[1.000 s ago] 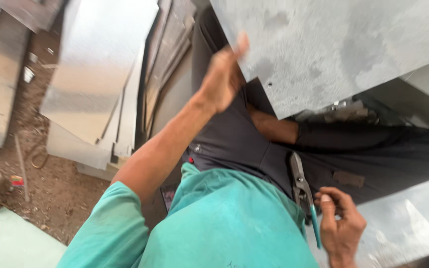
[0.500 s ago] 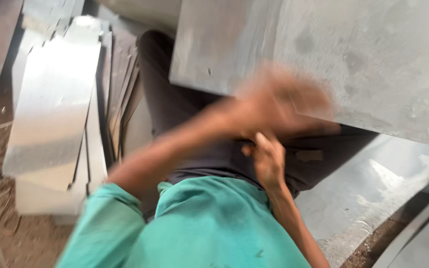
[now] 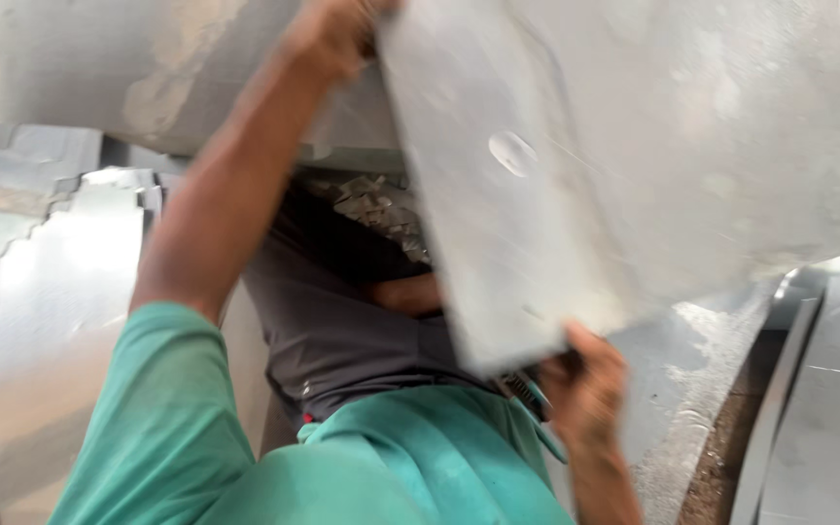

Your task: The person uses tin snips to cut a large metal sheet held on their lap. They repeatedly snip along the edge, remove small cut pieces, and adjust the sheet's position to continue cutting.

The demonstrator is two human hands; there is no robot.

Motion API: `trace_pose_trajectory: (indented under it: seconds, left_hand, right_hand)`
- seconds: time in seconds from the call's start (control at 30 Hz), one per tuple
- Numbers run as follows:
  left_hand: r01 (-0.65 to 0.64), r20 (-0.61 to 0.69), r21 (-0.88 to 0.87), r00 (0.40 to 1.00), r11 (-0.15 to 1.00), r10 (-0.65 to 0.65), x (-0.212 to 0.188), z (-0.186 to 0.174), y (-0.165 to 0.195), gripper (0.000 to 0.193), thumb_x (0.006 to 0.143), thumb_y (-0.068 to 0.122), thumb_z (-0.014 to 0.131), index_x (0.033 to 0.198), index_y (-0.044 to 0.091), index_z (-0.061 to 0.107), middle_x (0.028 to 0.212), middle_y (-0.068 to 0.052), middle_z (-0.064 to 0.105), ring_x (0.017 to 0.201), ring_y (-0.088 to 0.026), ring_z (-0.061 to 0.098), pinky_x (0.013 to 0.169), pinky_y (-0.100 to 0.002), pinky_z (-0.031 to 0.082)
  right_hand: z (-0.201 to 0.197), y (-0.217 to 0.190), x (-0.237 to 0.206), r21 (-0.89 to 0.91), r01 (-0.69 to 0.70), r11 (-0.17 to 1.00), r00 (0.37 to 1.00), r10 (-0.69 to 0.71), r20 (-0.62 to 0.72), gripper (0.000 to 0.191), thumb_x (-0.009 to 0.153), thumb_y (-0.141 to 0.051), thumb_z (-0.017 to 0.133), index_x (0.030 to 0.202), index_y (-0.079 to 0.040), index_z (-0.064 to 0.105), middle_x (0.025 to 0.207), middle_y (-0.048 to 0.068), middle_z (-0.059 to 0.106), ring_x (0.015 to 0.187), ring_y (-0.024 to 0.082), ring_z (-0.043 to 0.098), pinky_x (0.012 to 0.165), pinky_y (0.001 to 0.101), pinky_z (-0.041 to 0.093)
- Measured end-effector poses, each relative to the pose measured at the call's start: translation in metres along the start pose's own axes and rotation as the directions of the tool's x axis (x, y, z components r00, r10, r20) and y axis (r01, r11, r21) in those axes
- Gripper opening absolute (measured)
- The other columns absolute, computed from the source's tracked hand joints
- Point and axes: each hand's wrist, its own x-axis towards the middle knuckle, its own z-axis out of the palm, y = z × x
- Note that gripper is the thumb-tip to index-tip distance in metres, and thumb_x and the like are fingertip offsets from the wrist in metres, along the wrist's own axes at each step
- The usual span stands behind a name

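Nearest: teal shirt (image 3: 362, 467) and dark trousers (image 3: 342, 331), person seated. R hand (image 3: 585, 389) low at bottom corner of big grey metal sheet (image 3: 634, 165), fingers clenched on its lower edge; a tool w/ teal handle (image 3: 535, 397) sits just beside that hand, can't tell if hand holds it too. Sheet tilted across the lap, fills upper right of view. L hand (image 3: 332, 34) raised at top, grasping sheet's upper left edge, arm stretched up. Metal scraps (image 3: 371, 199) lie under the sheet past the knee. Further left: stacked metal sheets (image 3: 60, 292) on the ground. Right: more sheet edges (image 3: 819, 389), blurred.
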Motion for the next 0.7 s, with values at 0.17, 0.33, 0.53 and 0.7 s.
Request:
trace_pose_trajectory:
  seconds: [0.17,0.33,0.53,0.7]
  left_hand:
    - [0.027,0.186,-0.671,0.974,0.741,0.133,-0.092,0.104,-0.016,0.038,0.105,0.022,0.067,0.077,-0.003,0.060,0.061,-0.014,0.058,0.045,-0.021,0.056,0.036,-0.033,0.049]
    - [0.437,0.510,-0.724,0.860,0.533,-0.013,-0.226,0.152,-0.072,0.033,0.095,0.025,0.070,0.075,-0.001,0.070,0.064,-0.007,0.067,0.045,-0.016,0.065,0.038,-0.027,0.051]
    - [0.580,0.525,-0.755,0.815,0.307,-0.246,-0.248,0.125,-0.098,0.017,0.090,0.018,0.070,0.096,0.002,0.066,0.076,-0.014,0.074,0.051,-0.025,0.071,0.037,-0.030,0.049]
    - [0.315,0.285,-0.918,0.946,0.240,-0.153,-0.201,0.095,-0.097,0.022,0.099,0.011,0.070,0.089,-0.008,0.065,0.077,-0.024,0.070,0.056,-0.030,0.068,0.053,-0.043,0.059]
  right_hand:
    - [-0.185,-0.029,-0.022,-0.263,-0.093,0.960,0.797,-0.086,-0.598,0.008,0.098,-0.009,0.072,0.102,-0.003,0.071,0.087,0.003,0.070,0.073,0.010,0.064,0.065,0.0232,0.052]
    - [-0.306,-0.066,-0.066,-0.414,-0.113,0.903,0.791,-0.170,-0.588,0.018,0.100,-0.004,0.073,0.113,0.008,0.069,0.096,0.010,0.069,0.076,0.015,0.060,0.068,0.0268,0.048]
    - [-0.276,-0.096,0.002,-0.577,0.073,0.813,0.906,-0.296,-0.303,0.008,0.104,0.003,0.066,0.111,0.006,0.066,0.098,0.010,0.068,0.090,0.018,0.066,0.079,0.0311,0.055]
    - [-0.178,-0.125,0.117,-0.655,0.183,0.733,0.946,-0.314,-0.087,0.008,0.106,-0.008,0.068,0.105,0.000,0.068,0.096,0.000,0.064,0.086,0.009,0.059,0.080,0.0272,0.049]
